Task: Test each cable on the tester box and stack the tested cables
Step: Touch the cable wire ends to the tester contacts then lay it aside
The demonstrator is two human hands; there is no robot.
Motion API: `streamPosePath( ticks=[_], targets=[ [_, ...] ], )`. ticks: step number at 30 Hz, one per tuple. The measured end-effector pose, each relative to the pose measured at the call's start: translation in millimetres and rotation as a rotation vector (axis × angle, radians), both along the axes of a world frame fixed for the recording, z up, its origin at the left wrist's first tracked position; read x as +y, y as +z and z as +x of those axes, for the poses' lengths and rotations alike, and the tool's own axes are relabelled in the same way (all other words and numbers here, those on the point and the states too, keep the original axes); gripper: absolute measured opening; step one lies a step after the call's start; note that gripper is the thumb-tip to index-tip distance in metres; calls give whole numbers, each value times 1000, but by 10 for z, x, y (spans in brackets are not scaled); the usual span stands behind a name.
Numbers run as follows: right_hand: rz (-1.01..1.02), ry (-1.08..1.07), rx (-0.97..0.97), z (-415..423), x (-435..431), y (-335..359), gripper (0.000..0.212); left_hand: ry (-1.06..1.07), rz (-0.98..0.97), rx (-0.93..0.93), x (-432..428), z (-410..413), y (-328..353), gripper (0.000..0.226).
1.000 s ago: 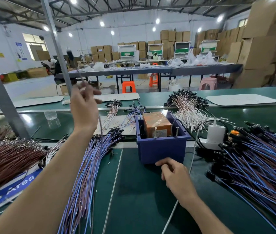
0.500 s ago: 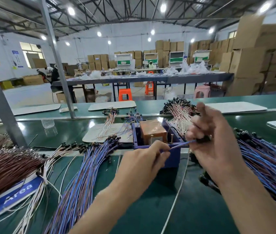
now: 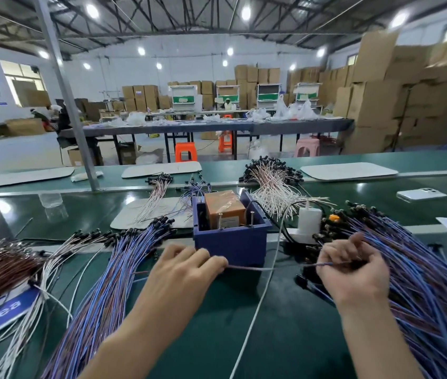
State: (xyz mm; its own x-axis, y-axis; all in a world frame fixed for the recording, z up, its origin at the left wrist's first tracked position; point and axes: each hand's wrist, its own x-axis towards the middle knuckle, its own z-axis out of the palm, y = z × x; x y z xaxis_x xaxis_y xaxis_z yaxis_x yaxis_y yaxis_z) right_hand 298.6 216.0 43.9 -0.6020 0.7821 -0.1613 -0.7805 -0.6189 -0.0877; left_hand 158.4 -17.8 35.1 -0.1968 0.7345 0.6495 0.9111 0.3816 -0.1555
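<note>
The left grip (image 3: 186,272) pinches one end of a thin blue cable (image 3: 247,268) between thumb and fingertips. The right grip (image 3: 353,272) is curled round the cable's other end, where a dark plug shows among the fingers. The cable runs nearly straight between the two, across the lower front wall of the blue box (image 3: 230,243), and a white cord (image 3: 260,299) crosses it. Whether the cable touches the box I cannot tell.

An orange block (image 3: 225,212) sits in the box, with two metal pins just in front of it. Left of the left grip, a stack (image 3: 112,283) of blue cables fans over the green counter (image 3: 285,337). The right grip rests against a larger pile (image 3: 422,291) of the same cables. A white charger (image 3: 309,220) stands just right of the box, and a phone (image 3: 422,194) lies well behind the pile.
</note>
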Motion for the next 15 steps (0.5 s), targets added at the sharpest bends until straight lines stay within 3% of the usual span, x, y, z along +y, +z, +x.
streamPosePath(
  ticks=[2,6,12,15],
  targets=[
    [49,23,-54,-29,-3,-35,10,0,-77,-22,-34,4,-97,40],
    [242,93,-237,21,41,-95,11,46,-75,8,-162,-107,-69,58],
    [455,232,-412,-8,-46,-217,34,156,160,49,-222,-107,109,61],
    [633,265,-558,-66,-143,-319,30,138,291,34,-177,-86,155,35]
  ],
)
